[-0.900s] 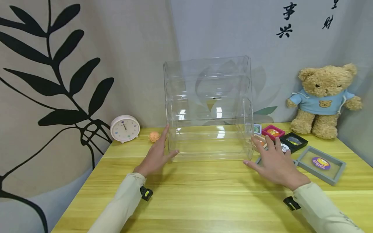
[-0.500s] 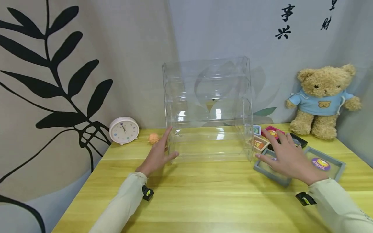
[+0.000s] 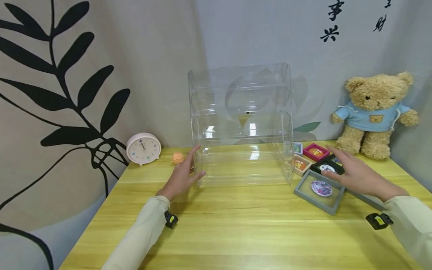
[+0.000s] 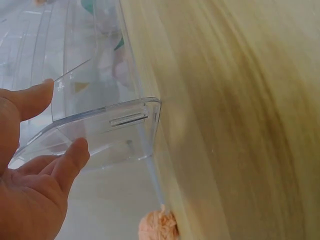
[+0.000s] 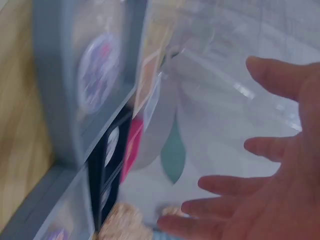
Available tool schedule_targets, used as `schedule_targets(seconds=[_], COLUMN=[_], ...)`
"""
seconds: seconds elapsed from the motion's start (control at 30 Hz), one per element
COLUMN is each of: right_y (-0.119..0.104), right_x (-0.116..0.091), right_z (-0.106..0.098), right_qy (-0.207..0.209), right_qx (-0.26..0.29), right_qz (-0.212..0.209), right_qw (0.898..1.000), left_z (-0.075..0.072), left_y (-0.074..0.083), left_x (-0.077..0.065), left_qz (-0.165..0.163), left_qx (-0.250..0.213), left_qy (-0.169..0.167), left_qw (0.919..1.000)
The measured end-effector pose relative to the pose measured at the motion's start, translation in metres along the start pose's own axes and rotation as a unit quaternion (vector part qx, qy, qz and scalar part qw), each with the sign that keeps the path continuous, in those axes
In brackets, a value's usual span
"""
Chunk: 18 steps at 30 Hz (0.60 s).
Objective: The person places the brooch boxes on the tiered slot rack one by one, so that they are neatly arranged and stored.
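A tall clear plastic tiered rack [image 3: 241,129] stands on the table against the wall. My left hand [image 3: 180,178] is at its lower left front corner, thumb on the front side and fingers along the outside. In the left wrist view the thumb and fingers [image 4: 75,160] lie on either side of the clear side panel [image 4: 107,122], not clenched. My right hand [image 3: 362,175] hovers with spread fingers over the small display frames at right. Nearest it lies a grey frame [image 3: 314,203] with a round purple badge [image 3: 321,188]; another grey frame is mostly hidden under the hand.
Behind lie a black frame [image 3: 315,169], a magenta frame [image 3: 316,152], a tan frame [image 3: 300,165] and a pale blue one [image 3: 297,147]. A teddy bear [image 3: 376,116] sits at the back right. A white clock [image 3: 143,148] and an orange ball [image 3: 177,158] are at left.
My right hand has moved away from the rack's right side, rightward over the frames, uncovering the front grey frame. My left hand has stayed at the rack's left corner.
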State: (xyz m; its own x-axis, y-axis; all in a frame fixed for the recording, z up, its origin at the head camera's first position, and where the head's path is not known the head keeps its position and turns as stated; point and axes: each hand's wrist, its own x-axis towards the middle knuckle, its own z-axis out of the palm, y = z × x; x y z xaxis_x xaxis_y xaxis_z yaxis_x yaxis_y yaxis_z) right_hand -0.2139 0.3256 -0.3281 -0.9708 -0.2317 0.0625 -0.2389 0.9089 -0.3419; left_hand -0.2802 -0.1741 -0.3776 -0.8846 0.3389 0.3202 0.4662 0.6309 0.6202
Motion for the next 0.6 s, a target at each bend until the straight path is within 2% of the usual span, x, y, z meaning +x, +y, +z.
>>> schedule_targets(seconds=[0.23, 0.6], right_y=[0.04, 0.097], right_x=[-0.006, -0.023], right_z=[-0.006, -0.001], right_qy=[0.007, -0.02], right_qx=[-0.024, -0.051], right_qz=[0.007, 0.084], right_qw=[1.0, 0.995], left_z=[0.001, 0.004], left_y=[0.004, 0.005], left_x=[0.006, 0.005], left_qz=[0.0, -0.002], left_qx=[0.001, -0.005], left_qy=[0.001, -0.003], left_qw=[1.0, 1.0])
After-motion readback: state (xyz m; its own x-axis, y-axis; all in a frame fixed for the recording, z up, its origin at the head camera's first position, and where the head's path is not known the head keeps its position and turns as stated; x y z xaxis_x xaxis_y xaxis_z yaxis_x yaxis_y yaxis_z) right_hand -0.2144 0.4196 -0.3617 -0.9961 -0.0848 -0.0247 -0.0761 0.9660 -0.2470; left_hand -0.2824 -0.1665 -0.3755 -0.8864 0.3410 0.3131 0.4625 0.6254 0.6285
